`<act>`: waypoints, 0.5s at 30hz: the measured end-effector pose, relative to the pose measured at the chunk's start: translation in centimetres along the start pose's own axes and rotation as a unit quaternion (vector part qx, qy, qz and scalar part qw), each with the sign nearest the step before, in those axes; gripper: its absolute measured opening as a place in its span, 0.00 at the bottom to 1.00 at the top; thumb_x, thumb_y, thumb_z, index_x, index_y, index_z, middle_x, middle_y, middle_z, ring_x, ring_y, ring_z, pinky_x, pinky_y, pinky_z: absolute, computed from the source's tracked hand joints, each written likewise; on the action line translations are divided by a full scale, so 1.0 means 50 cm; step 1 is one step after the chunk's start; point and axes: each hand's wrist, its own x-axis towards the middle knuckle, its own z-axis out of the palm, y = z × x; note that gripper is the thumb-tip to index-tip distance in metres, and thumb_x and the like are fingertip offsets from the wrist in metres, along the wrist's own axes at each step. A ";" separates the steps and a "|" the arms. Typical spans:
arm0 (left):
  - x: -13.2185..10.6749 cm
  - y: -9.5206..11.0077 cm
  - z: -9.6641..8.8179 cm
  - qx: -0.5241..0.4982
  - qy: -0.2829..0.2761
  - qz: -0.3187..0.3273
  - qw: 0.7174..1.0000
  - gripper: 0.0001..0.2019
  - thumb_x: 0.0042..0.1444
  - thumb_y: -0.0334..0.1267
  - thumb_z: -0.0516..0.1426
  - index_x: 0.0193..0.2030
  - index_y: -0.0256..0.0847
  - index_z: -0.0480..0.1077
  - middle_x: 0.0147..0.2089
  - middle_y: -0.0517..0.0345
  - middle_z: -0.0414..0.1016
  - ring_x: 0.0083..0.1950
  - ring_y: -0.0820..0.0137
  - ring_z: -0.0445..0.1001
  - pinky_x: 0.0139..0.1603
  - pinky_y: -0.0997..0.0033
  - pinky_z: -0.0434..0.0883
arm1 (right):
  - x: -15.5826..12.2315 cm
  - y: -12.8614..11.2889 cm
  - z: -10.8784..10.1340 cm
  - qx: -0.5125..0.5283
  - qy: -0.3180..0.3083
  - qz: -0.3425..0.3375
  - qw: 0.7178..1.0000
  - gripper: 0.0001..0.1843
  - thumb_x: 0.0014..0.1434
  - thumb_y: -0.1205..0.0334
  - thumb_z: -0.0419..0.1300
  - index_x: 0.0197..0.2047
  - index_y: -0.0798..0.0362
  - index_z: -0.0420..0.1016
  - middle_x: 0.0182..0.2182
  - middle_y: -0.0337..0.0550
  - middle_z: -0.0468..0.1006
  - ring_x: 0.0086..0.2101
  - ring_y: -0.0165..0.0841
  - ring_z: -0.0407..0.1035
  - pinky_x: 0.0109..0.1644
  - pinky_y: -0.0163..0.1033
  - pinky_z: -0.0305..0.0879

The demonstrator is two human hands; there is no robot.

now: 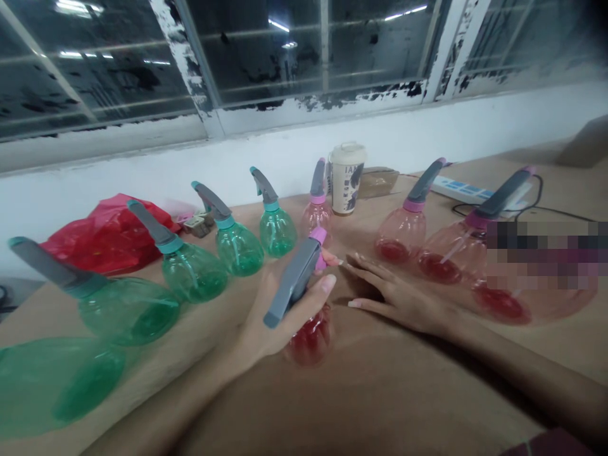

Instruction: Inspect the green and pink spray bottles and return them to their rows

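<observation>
The tabletop (354, 231) spans the view, meeting a white wall (266, 152) at the back. On its left, 5 green bottles (192, 278) curve in a row, the nearest cut off by the frame edge, with a red bag (109, 240) behind them. 4 pink bottles (401, 233) stand at the back and right, the farthest just beside a paper cup (349, 180). In the middle is the red-bottomed spray bottle (308, 348); whether its base touches the tabletop is unclear. The left hand (280, 310) has its fingers closed around this bottle's upper part, below the grey spray head (297, 278). The right hand (399, 297) grips nothing, its fingers spread just beside. Gripped this high, the bottle could tip if released off balance; a careless sideways sweep of the right forearm might topple its neighbours; a stray fingertip might squeeze the pink trigger (320, 261).
</observation>
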 end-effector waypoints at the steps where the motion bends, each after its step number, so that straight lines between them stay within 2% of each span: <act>1: -0.001 -0.001 0.001 -0.007 -0.004 -0.004 1.000 0.09 0.59 0.43 0.51 0.43 0.46 0.65 0.19 0.68 0.61 0.18 0.72 0.58 0.21 0.71 0.59 | -0.001 0.001 0.002 -0.003 -0.003 0.009 1.000 0.42 0.58 0.36 0.49 0.69 0.47 0.44 0.68 0.45 0.44 0.66 0.42 0.40 0.67 0.52 0.45; 10: 0.002 0.004 -0.001 0.020 0.007 0.006 1.000 0.08 0.59 0.41 0.51 0.44 0.44 0.66 0.25 0.64 0.70 0.25 0.70 0.69 0.30 0.69 0.69 | -0.005 0.011 0.014 -0.041 -0.013 0.001 0.999 0.46 0.55 0.33 0.50 0.68 0.51 0.47 0.68 0.48 0.44 0.66 0.43 0.38 0.68 0.52 0.42; 13: 0.003 0.010 -0.003 0.042 0.014 0.009 0.999 0.06 0.59 0.41 0.50 0.37 0.45 0.66 0.23 0.65 0.68 0.24 0.70 0.69 0.29 0.69 0.69 | -0.006 0.009 0.013 -0.040 -0.007 0.002 0.999 0.45 0.56 0.33 0.50 0.68 0.51 0.47 0.68 0.47 0.44 0.66 0.43 0.38 0.68 0.52 0.42; 15: 0.001 0.013 -0.005 0.059 0.030 0.016 0.998 0.09 0.60 0.42 0.50 0.30 0.45 0.64 0.22 0.64 0.67 0.24 0.70 0.69 0.28 0.68 0.69 | -0.005 0.010 0.013 -0.039 -0.008 -0.004 0.999 0.45 0.56 0.34 0.50 0.68 0.50 0.46 0.68 0.46 0.44 0.66 0.43 0.38 0.68 0.52 0.42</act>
